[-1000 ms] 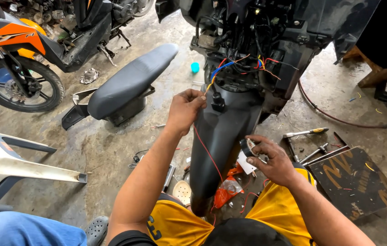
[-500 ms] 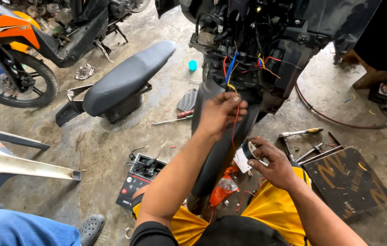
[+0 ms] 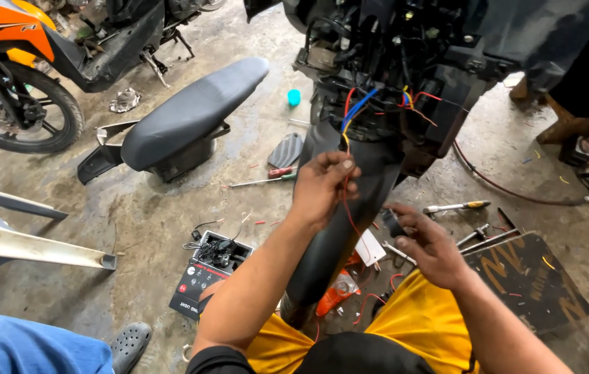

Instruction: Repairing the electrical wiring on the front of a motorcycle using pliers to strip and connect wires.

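My left hand (image 3: 323, 185) is raised in front of a stripped scooter body (image 3: 405, 83) and pinches a thin red wire (image 3: 347, 208) that runs down from a bundle of red, blue and yellow wires (image 3: 358, 111). My right hand (image 3: 427, 244) is lower, beside the black front mudguard (image 3: 336, 242), with its fingers closed around a small black part (image 3: 394, 224). A white tag (image 3: 371, 246) hangs just below that hand.
A detached black seat (image 3: 190, 118) lies on the concrete floor at left. An orange motorbike (image 3: 24, 76) stands at far left. Screwdrivers (image 3: 456, 206) and tools lie by a dark board (image 3: 530, 277). A black box (image 3: 206, 271) with wires sits near my knee. Another person's blue-trousered leg (image 3: 24, 346) is at bottom left.
My left hand moved right and a little down along the red wire toward the mudguard. My right hand stayed low. The view shifted slightly left.
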